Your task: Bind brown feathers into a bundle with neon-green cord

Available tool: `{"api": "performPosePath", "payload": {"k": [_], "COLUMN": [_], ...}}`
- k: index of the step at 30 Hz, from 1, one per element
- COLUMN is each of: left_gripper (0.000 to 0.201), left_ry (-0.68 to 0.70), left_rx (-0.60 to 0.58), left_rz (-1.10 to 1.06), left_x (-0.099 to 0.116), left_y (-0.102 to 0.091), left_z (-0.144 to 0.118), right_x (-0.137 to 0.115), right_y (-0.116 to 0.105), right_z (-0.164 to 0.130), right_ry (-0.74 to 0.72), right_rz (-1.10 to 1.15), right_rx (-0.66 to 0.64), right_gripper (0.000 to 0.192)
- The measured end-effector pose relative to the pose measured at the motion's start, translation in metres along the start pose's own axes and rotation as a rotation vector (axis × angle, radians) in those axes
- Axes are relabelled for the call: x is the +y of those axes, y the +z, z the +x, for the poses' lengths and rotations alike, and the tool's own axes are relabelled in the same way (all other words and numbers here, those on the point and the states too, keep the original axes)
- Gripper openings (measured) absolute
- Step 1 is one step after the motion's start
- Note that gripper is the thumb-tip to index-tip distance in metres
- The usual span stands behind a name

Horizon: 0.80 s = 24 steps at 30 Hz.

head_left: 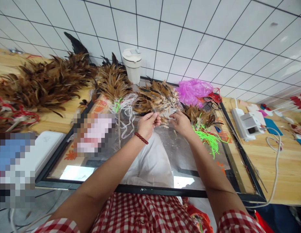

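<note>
My left hand, with a dark red bead bracelet on its wrist, is closed in a pinch. A small brown feather seems to stick out at its fingertips, though it blends with the pile behind. To its right, my right hand has its fingers bent and apart, near a few loose feather bits. Just beyond both hands lies a pile of brown feathers. A smaller feather bunch and bright green strings lie beside my right hand.
A black-framed glass panel covers the worktop. Behind stand a white lidded cup and a purple plastic bag. Feather bundles fill the left, near a feather duster and white strings. At right is a white power strip.
</note>
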<state>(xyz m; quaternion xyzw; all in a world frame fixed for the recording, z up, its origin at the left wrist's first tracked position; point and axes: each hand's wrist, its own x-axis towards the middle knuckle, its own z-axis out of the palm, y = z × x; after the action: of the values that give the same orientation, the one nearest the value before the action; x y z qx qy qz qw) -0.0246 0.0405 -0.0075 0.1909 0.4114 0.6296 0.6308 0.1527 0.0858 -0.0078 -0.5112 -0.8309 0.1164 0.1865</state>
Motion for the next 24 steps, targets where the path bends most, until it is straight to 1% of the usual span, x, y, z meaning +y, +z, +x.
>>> {"api": "performPosePath", "payload": {"k": [2, 4, 5, 7, 10, 12, 14, 16, 19, 21, 24], "left_gripper": [0.022, 0.023, 0.023, 0.023, 0.02, 0.018, 0.017, 0.018, 0.019, 0.018, 0.015], "left_ry": [-0.003, -0.011, -0.017, -0.027, -0.034, -0.041, -0.06, -0.092, -0.148, -0.174, -0.19], "left_rx": [0.0, -0.007, -0.013, -0.024, -0.03, -0.025, -0.025, -0.038, -0.072, -0.089, -0.099], "left_rz": [0.01, 0.024, 0.03, 0.037, 0.036, 0.04, 0.057, 0.08, 0.097, 0.094, 0.085], "left_x": [0.0, 0.001, 0.001, 0.001, 0.002, 0.002, 0.002, 0.002, 0.002, 0.002, 0.0], "left_y": [0.0, 0.001, 0.001, 0.001, 0.002, 0.003, 0.004, 0.005, 0.006, 0.006, 0.006], "left_z": [0.0, -0.001, -0.002, -0.002, -0.004, -0.005, -0.006, -0.007, -0.009, -0.009, -0.01], "right_x": [-0.002, -0.002, -0.002, -0.001, -0.004, -0.011, -0.02, -0.028, -0.037, -0.038, -0.036], "right_y": [0.002, 0.002, 0.0, -0.004, -0.012, -0.016, -0.017, -0.016, -0.012, -0.01, -0.005], "right_z": [-0.001, 0.001, 0.002, 0.004, 0.006, 0.005, 0.003, 0.001, 0.0, 0.0, 0.0], "right_ry": [-0.008, 0.052, 0.107, 0.223, 0.355, 0.395, 0.381, 0.335, 0.251, 0.19, 0.116], "right_rz": [-0.059, -0.002, 0.092, 0.376, 0.81, 1.008, 1.12, 1.157, 1.132, 1.066, 0.907], "right_rx": [-0.01, 0.018, 0.033, 0.029, -0.064, -0.118, -0.13, -0.102, -0.021, 0.036, 0.112], "right_gripper": [0.022, 0.019, 0.016, 0.012, 0.025, 0.031, 0.033, 0.032, 0.03, 0.031, 0.029]}}
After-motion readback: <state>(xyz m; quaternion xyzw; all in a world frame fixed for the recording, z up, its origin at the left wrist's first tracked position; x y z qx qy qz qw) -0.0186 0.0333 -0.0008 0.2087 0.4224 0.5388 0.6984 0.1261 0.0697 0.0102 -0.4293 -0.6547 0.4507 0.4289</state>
